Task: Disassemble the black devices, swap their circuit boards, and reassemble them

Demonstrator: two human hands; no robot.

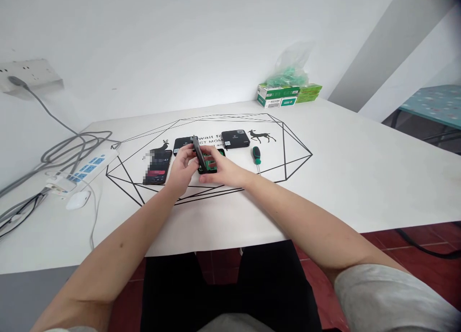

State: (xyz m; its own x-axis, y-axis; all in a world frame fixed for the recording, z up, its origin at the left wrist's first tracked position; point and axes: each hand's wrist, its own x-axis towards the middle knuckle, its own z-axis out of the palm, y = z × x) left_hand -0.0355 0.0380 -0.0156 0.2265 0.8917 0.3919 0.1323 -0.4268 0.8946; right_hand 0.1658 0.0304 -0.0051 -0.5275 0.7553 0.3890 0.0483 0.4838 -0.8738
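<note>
My left hand [182,169] grips a black cover [199,154], which stands on edge and tilts slightly. Beside it, my right hand [226,171] holds an opened black box [212,164] by its right side, with a green circuit board showing inside. Fingers hide part of the board, and I cannot tell whether cover and box are still joined. Two similar black boxes lie just behind: one box [236,138] to the right, the other box [180,143] to the left, partly covered. A green and black screwdriver [256,155] lies right of my right hand.
Left of my hands lies a phone [159,167] with its screen lit. Further left are a power strip [91,165], grey cables [65,149] and a smooth white object [78,200]. Green and white cartons [278,95] under a plastic bag [292,67] stand against the wall.
</note>
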